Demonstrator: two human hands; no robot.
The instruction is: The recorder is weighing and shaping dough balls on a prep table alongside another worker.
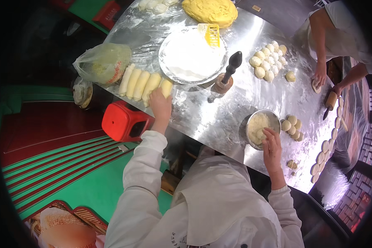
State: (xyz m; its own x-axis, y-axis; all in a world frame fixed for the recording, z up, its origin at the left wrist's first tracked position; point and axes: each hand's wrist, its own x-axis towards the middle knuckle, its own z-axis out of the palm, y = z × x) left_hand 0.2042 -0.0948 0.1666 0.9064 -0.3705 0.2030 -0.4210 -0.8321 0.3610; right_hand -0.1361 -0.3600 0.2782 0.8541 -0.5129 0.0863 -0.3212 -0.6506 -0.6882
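My left hand [160,105] rests on the right end of a row of pale yellow dough rolls [141,85] near the table's front edge. Its fingertips are partly hidden, so whether it grips a roll is unclear. My right hand [272,148] reaches over the rim of a steel bowl [278,119] that holds a crumbly pale filling [257,122]. Its fingertips are on a small pale ball [261,134] in that bowl. Several smooth dough balls [292,125] lie right beside the bowl, and small dough scraps [292,164] sit nearer the edge.
A flour basin [190,55] carries a yellow scraper [213,35]. Next to it stands a wooden roller with a black handle [234,63]. A co-worker's hands [321,74] work with dough and a rolling pin [331,100]. A red stool [121,121] abuts the metal table [201,121].
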